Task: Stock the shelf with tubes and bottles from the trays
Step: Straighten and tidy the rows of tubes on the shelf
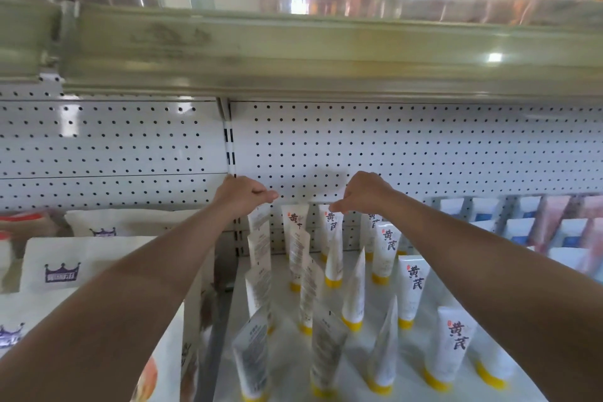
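Fingers (268, 196) of the left hand (243, 192) are curled, pinching the flat crimped top of a white plastic tube with grey small print (259, 232) in the back row; fingers of the right hand (360, 194) pinch the top of a white tube with black calligraphy and a yellow cap (332, 238) two places along. Both tubes stand cap-down near the white perforated metal back panel (391, 147).

Step in hand, as I read it: squaring up the back row on the white shelf deck (424, 352).
- Hold at the crimp only; the body is soft laminate and will dent or bow if squeezed.
- Seat the round cap flat before letting go. Narrow base, tall wedge body, so it tips easily.
- Rotate so the calligraphy faces out. Left tube shows its print side; several front ones are turned edge-on too.
- Keep forearms high, since the rows underneath are close and one knock could domino them.

Materials: glossy tubes, hard yellow caps, smooth painted steel deck, so low friction and tubes will slide. White paper-like pouches with a purple crown logo (65, 268) sit in the bay to the left. Trays not in view.
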